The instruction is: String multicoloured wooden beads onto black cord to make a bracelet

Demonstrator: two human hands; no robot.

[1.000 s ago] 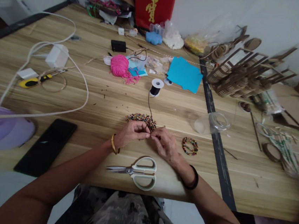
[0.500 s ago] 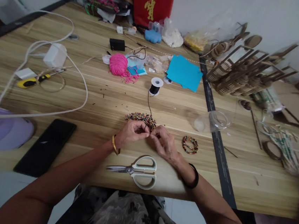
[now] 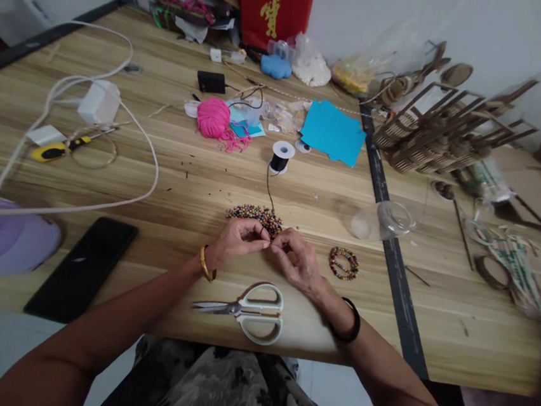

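My left hand (image 3: 239, 240) and my right hand (image 3: 295, 259) meet fingertip to fingertip, both pinched closed at the near edge of a pile of small multicoloured beads (image 3: 253, 213). What sits in the pinches is too small to make out. A thin black cord (image 3: 268, 190) runs from a white-flanged spool (image 3: 282, 158) down to the beads just beyond my fingertips, where its end is hidden. To the right of my right hand lies a coiled string of similar beads (image 3: 344, 263). Scissors (image 3: 245, 310) with pale handles rest below my hands, blades pointing left.
A black phone (image 3: 83, 268) and a purple cap (image 3: 6, 238) lie at left, near a white cable (image 3: 153, 153) and a yellow-handled screwdriver (image 3: 55, 149). Pink yarn (image 3: 213, 118) and blue sheets (image 3: 334, 132) are farther back. A clear plastic cup (image 3: 378, 221) lies at right.
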